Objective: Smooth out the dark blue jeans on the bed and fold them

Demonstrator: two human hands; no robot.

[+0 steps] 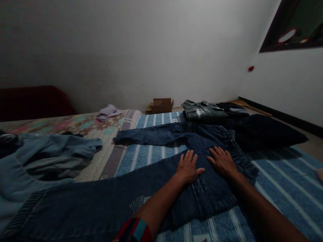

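A pair of dark blue jeans (161, 134) lies spread on a blue striped bedsheet (282, 181), one leg stretching left toward me, the other running across the far side. My left hand (188, 167) presses flat on the seat of the jeans, fingers apart. Beside it, my right hand (222, 162) also lies flat on the denim, close to the waistband. Neither hand grips anything.
A heap of light blue denim clothes (45, 158) sits at the left on a floral sheet (83, 125). Folded grey-green clothes (203, 111) and a dark pillow (262, 132) lie beyond the jeans. A lilac cloth (108, 112) and a cardboard box (162, 105) are near the wall.
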